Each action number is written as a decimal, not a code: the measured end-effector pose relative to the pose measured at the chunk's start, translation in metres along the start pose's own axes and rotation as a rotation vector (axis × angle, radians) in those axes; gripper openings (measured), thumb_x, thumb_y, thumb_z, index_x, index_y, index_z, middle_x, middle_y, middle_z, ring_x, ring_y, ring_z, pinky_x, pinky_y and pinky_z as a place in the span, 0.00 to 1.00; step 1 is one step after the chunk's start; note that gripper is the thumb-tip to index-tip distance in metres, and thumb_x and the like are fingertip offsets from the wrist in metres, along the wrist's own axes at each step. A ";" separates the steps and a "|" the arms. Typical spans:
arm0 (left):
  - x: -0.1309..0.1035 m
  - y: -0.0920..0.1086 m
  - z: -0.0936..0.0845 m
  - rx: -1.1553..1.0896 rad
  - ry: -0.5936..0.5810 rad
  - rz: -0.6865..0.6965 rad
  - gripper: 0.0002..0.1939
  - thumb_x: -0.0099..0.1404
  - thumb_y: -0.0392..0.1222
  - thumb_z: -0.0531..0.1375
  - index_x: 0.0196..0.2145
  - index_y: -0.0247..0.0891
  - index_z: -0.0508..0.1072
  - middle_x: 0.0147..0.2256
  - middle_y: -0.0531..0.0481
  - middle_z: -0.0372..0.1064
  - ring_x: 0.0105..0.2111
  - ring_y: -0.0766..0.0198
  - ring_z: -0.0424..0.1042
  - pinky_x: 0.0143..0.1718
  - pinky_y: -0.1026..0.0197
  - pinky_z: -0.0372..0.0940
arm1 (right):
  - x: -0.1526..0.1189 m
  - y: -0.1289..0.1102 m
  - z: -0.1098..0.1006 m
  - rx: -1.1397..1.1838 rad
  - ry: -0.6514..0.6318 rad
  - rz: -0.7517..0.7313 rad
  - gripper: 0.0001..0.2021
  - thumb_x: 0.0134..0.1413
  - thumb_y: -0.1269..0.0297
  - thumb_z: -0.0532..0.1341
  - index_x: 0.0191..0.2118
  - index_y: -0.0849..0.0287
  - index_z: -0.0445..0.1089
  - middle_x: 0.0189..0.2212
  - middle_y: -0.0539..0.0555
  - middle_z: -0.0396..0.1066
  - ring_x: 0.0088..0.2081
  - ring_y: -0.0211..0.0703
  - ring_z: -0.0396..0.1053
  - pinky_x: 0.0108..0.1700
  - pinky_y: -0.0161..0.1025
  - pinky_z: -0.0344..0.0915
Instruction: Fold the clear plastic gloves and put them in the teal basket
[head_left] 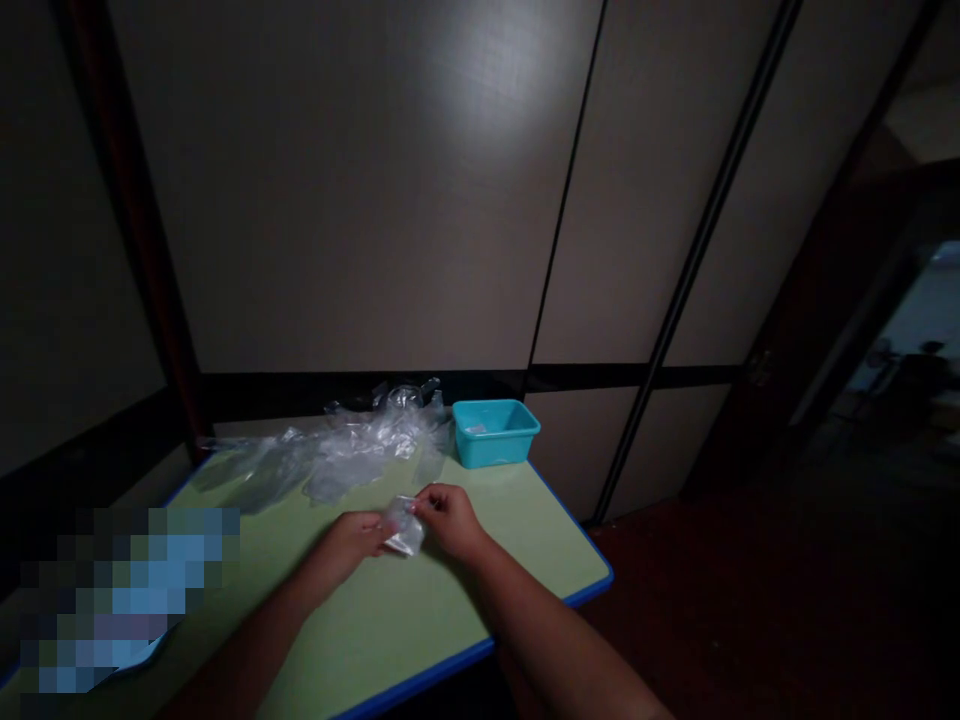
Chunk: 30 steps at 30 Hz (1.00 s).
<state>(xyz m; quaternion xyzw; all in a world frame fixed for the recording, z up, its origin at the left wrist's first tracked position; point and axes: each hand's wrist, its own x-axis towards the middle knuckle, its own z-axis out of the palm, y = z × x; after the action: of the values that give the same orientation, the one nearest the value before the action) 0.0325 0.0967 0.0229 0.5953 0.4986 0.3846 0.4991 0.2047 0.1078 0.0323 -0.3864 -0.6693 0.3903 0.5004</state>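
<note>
A small clear plastic bag (406, 534), folded or crumpled, is held above the table between my two hands. My left hand (358, 537) grips its left side, fingers pressed together on it. At the bag's upper right edge, my right hand (451, 515) pinches the plastic between thumb and finger. Behind the hands lies a spread heap of clear plastic bags (349, 462). A turquoise plastic basket (496, 449) stands to the right of the heap, with something pale and small inside that I cannot make out.
The pale green table (540, 540) has a blue edge and stands against tall cabinet panels (375, 200). A blurred-out bluish object (150, 600) lies at the table's left. Dark red floor (720, 600) and a doorway are on the right.
</note>
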 end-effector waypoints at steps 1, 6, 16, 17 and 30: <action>0.001 0.001 0.000 -0.039 0.033 -0.005 0.27 0.43 0.62 0.61 0.27 0.31 0.74 0.22 0.46 0.72 0.28 0.56 0.72 0.31 0.59 0.64 | 0.001 -0.004 -0.005 0.021 0.026 0.012 0.09 0.43 0.60 0.62 0.22 0.61 0.69 0.19 0.48 0.65 0.23 0.35 0.60 0.26 0.32 0.55; 0.017 0.033 0.001 0.162 0.283 0.141 0.29 0.55 0.63 0.51 0.38 0.34 0.70 0.29 0.47 0.72 0.25 0.60 0.70 0.27 0.60 0.64 | 0.002 -0.024 -0.047 0.063 0.123 -0.010 0.11 0.42 0.58 0.64 0.23 0.61 0.69 0.18 0.47 0.63 0.22 0.33 0.57 0.25 0.31 0.51; 0.106 0.101 0.068 1.162 0.021 0.510 0.28 0.63 0.51 0.53 0.59 0.42 0.57 0.45 0.42 0.70 0.43 0.52 0.70 0.38 0.58 0.62 | -0.015 -0.032 -0.157 0.138 0.361 0.051 0.14 0.39 0.55 0.67 0.23 0.62 0.68 0.20 0.49 0.67 0.23 0.34 0.60 0.27 0.32 0.55; 0.113 0.101 0.070 1.158 0.011 0.487 0.26 0.63 0.51 0.53 0.57 0.41 0.60 0.44 0.41 0.71 0.43 0.52 0.70 0.38 0.58 0.61 | -0.015 -0.033 -0.168 0.127 0.380 0.060 0.14 0.39 0.55 0.67 0.23 0.61 0.68 0.20 0.49 0.67 0.23 0.34 0.60 0.27 0.32 0.55; 0.102 0.094 0.068 0.929 0.079 0.492 0.22 0.66 0.48 0.47 0.54 0.36 0.61 0.42 0.42 0.71 0.39 0.57 0.70 0.36 0.60 0.61 | 0.116 -0.033 -0.222 -0.293 0.127 0.109 0.14 0.41 0.55 0.63 0.21 0.62 0.66 0.18 0.49 0.64 0.21 0.33 0.59 0.26 0.32 0.56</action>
<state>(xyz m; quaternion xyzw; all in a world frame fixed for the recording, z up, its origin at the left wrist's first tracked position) 0.1385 0.1817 0.0963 0.8383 0.4805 0.2508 0.0583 0.3927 0.2302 0.1478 -0.5149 -0.6643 0.2897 0.4580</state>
